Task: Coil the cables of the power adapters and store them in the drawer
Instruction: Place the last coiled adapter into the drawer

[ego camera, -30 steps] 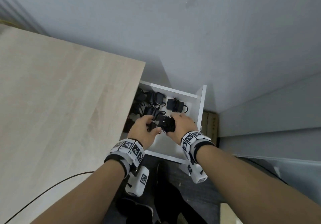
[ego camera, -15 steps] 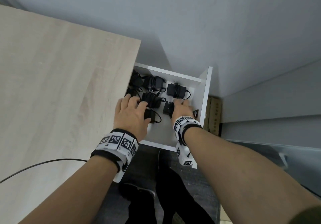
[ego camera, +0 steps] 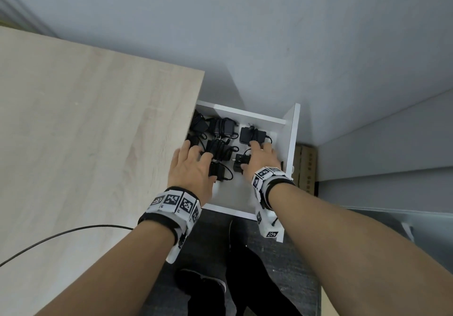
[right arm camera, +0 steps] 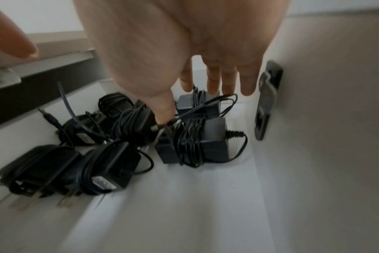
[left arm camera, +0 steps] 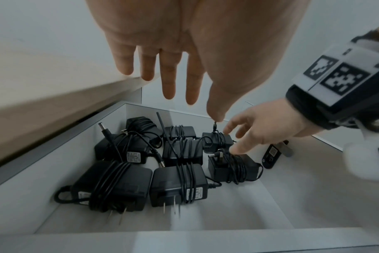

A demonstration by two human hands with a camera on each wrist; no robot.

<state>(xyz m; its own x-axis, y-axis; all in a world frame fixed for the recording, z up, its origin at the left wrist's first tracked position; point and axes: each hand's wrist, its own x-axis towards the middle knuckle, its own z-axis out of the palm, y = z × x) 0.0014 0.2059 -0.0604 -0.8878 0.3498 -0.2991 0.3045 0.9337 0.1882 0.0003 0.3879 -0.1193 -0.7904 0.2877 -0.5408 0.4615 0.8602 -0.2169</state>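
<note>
While both hands hovered inside the open white drawer [ego camera: 293, 134], neither held anything. The left hand [ego camera: 192, 172] was spread flat with straight fingers above the left-hand group of adapters, apart from them in the left wrist view. The right hand [ego camera: 263, 160] was likewise relaxed and empty, with its thumb [right arm camera: 164, 109] touching or just beside the loose plug-end lead of the nearest wrapped adapter [right arm camera: 197, 142]; contact could not be confirmed.

All the visible power adapters [left arm camera: 177, 184] lay on the drawer floor, each a black block with its thin cable wound around the body. The group sat toward the back and left of the drawer, several units touching. A small dark tag-like object [left arm camera: 273, 155] lay apart near the right wall.

Handling judgement: each adapter body appeared rigid and compact, probably of moderate weight, and its smooth plastic faces would offer fair friction. The cables were soft and springy; windings were likely to loosen if lifted by the lead alone. The recommended hold was across the block's two broad faces, with fingers pressing the windings against the body. The exposed flat prongs [left arm camera: 115, 216] and barrel plugs [left arm camera: 105, 131] were not suitable hold points. Loose cable ends might snag neighbouring units during repositioning.

The wooden tabletop [ego camera: 85, 131] partly overhung the drawer's left side and limited access there.
</note>
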